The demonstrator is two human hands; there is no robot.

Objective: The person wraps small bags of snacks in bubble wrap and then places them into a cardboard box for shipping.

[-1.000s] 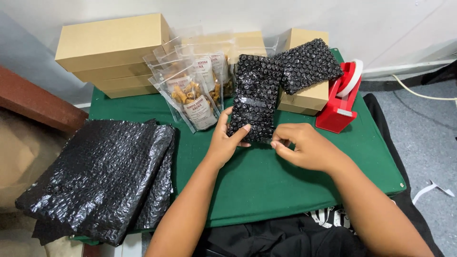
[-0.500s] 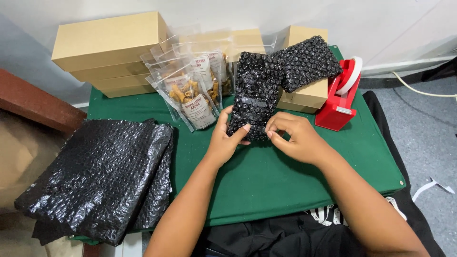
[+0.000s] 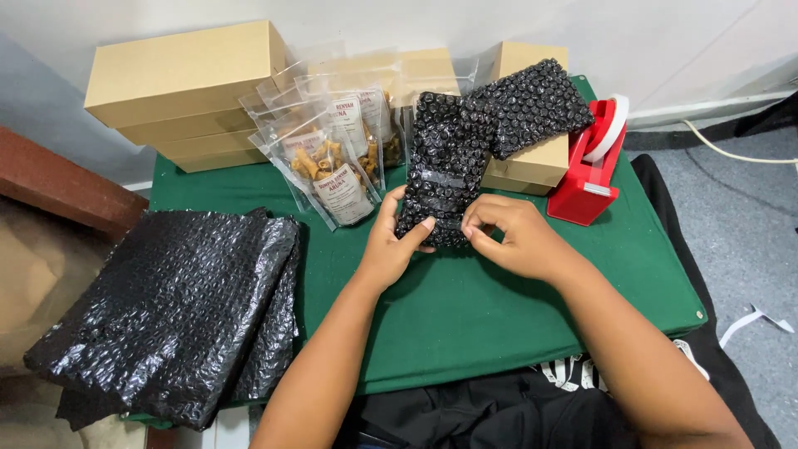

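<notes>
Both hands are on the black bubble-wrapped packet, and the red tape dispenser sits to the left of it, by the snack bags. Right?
Not quite. Both hands, left hand and right hand, are on the black bubble-wrapped packet, but the head view shows the red tape dispenser to its right, away from the snack bags.

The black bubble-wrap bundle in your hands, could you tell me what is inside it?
The black bubble wrap bundle is opaque; its contents are hidden. Both the left hand and right hand grip it.

Green-covered table [image 3: 499, 333] against white wall [image 3: 665, 41], grey floor [image 3: 740, 216]

Boxes [image 3: 187, 75], snack pouches [image 3: 328, 170] on green table [image 3: 499, 316]
</notes>
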